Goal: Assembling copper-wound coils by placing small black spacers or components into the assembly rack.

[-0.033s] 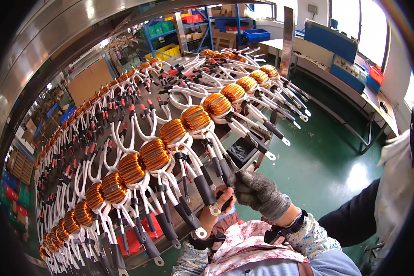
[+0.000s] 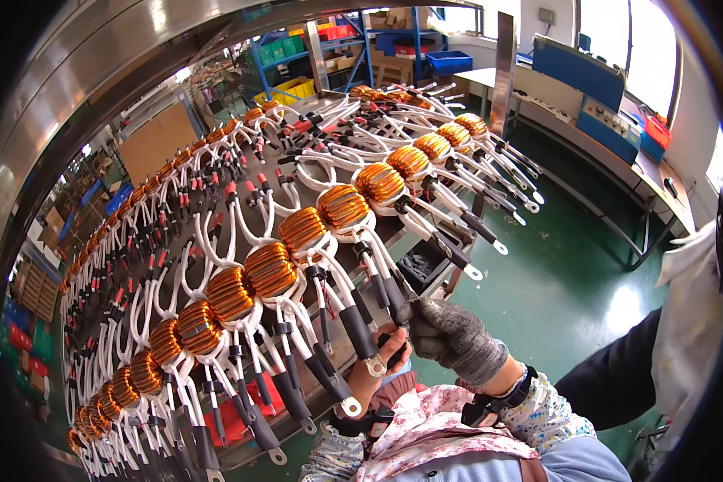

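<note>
Long rows of copper-wound ring coils [image 2: 270, 270] stand on a rack, with white leads ending in black sleeves and metal ring lugs. My right hand [image 2: 454, 339], in a grey glove, is closed at the end of a black-sleeved lead [image 2: 394, 297]. The lead's tip is hidden by the gloved fingers. Just left of and below it, my bare left hand [image 2: 387, 353] has its fingers curled round a small black piece [image 2: 392, 349] whose kind does not show. Another black-sleeved lead [image 2: 357, 331] with a ring lug [image 2: 375, 366] hangs in front of the left hand.
A black bin [image 2: 416, 265] with dark parts sits under the coils' near edge. Something red [image 2: 249, 410] lies below the leads. At right are another person's dark sleeve [image 2: 614, 373] and a bench [image 2: 610, 145] with blue equipment. A metal post [image 2: 502, 72] rises behind the coils.
</note>
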Action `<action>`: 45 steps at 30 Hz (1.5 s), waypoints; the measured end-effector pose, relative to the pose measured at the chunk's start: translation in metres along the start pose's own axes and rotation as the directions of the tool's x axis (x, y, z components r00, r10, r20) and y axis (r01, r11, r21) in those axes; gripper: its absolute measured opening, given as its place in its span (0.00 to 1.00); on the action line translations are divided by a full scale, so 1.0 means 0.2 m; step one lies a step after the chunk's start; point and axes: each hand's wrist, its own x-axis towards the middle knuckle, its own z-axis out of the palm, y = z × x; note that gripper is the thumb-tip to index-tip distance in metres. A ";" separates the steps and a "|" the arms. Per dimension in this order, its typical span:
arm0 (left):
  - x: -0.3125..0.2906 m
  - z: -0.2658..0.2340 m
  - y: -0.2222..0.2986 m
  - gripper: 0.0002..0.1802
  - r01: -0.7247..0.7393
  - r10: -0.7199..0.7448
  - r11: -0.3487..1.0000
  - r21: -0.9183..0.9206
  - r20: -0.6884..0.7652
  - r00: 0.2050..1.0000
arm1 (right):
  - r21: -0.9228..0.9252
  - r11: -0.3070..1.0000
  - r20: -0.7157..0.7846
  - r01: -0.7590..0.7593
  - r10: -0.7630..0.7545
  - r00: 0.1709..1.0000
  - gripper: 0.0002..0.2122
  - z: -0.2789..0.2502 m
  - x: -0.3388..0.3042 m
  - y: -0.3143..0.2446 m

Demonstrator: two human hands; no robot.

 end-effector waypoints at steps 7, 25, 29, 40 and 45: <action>0.04 -0.04 -0.06 0.15 0.008 -0.005 0.999 -0.048 0.065 0.998 | 0.076 0.997 0.037 0.000 -0.003 0.999 0.12 -0.03 0.21 -0.08; 0.00 0.03 0.00 0.14 -0.006 0.010 0.997 0.078 -0.055 0.998 | 0.034 0.999 0.101 -0.023 0.019 0.995 0.17 -0.12 0.18 -0.05; 0.00 0.03 0.00 0.14 -0.026 0.030 0.996 0.088 -0.049 0.998 | 0.060 0.998 0.012 0.037 -0.038 0.999 0.14 -0.08 0.24 -0.04; 0.02 0.00 -0.05 0.13 -0.070 0.073 0.995 0.066 -0.043 0.996 | 0.011 1.000 0.124 0.014 -0.015 0.992 0.15 -0.10 0.19 -0.06; 0.02 0.01 -0.02 0.12 -0.030 0.032 0.998 0.048 -0.046 0.998 | 0.173 0.983 0.212 -0.064 0.026 0.977 0.16 -0.08 0.31 -0.10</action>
